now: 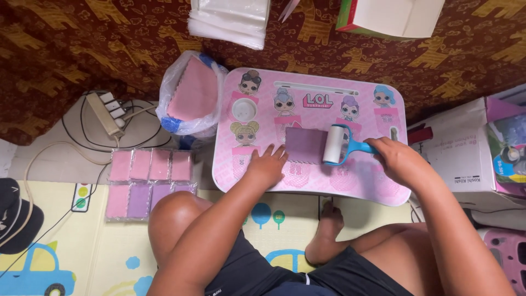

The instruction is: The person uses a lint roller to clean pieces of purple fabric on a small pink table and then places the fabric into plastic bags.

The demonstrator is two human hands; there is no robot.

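Purple cloth [306, 145] is laid flat near the middle of a pink lap table [378, 189]. Left of the table, packed pink and purple cloths [149, 183] are spread on the floor mat. The left hand [267, 165] is pressed open beside the cloth's left edge. The lint roller [335, 144] rests on the cloth's right edge, its blue handle gripped by the closed right hand [397, 159].

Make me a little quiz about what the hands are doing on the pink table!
1. True or false: the right hand holds a blue-handled roller.
2. What does the left hand press flat: A) purple cloth, B) power strip, C) black cap?
3. Fill in: the roller's white drum rests at the cloth's ____ edge, as the picture shows it.

Key: 1 true; 2 A; 3 right.
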